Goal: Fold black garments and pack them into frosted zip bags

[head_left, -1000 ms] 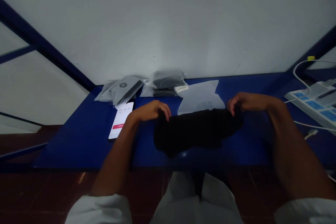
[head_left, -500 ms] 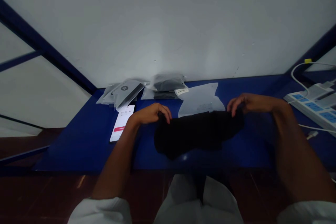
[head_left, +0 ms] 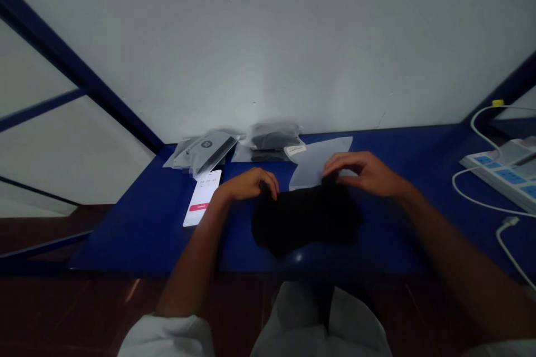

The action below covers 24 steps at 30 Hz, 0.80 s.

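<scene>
Black cloth (head_left: 305, 220) gripped along its far edge

Phone (head_left: 204, 198) just left of the left hand (head_left: 250, 184), which grips the cloth's far left corner. The cloth lies on the counter (head_left: 144, 223) between both hands, pouch (head_left: 312, 163) just beyond. The right hand (head_left: 365, 174) pinches a raised fold (outline hard to read); light, matched tension should prevent creases.

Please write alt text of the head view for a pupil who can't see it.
A person's left hand and right hand hold the far edge of a black cloth on a blue table. Bags lie beyond the cloth, a phone to its left, a power strip to its right.
</scene>
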Motion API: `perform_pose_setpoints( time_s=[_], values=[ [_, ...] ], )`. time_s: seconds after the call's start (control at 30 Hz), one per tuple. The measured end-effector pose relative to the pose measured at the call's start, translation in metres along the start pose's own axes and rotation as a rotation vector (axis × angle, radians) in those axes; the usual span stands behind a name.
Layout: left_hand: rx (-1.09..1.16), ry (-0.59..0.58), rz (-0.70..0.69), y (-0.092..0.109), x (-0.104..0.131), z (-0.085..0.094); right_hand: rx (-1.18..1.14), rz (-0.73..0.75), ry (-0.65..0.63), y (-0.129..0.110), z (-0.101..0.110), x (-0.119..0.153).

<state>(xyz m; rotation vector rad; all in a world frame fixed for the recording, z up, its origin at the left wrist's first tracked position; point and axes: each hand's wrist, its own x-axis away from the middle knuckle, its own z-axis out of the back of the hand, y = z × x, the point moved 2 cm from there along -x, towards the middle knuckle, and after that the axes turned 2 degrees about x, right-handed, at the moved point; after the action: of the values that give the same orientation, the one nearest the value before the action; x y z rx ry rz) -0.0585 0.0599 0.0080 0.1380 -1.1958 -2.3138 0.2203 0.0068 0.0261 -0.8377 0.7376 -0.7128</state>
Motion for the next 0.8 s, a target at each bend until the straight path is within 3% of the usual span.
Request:
perform_pose_setpoints(
  time_s=[0.13,0.27,0.6,0.8],
  values=[
    [-0.002,-0.001,-0.010,-0.001,0.000,0.000,0.158,0.042,-0.087,0.007,-0.046,-0.013],
    [0.001,0.004,-0.012,-0.002,-0.001,0.001,0.372,0.052,-0.153,0.011,-0.068,-0.015],
    [0.009,-0.043,-0.005,0.002,0.003,0.002,0.336,0.053,-0.152,0.009,-0.065,-0.014],
    [0.065,-0.002,-0.124,0.014,0.005,0.006,0.551,0.094,0.074,0.012,-0.054,-0.012]
  ],
)
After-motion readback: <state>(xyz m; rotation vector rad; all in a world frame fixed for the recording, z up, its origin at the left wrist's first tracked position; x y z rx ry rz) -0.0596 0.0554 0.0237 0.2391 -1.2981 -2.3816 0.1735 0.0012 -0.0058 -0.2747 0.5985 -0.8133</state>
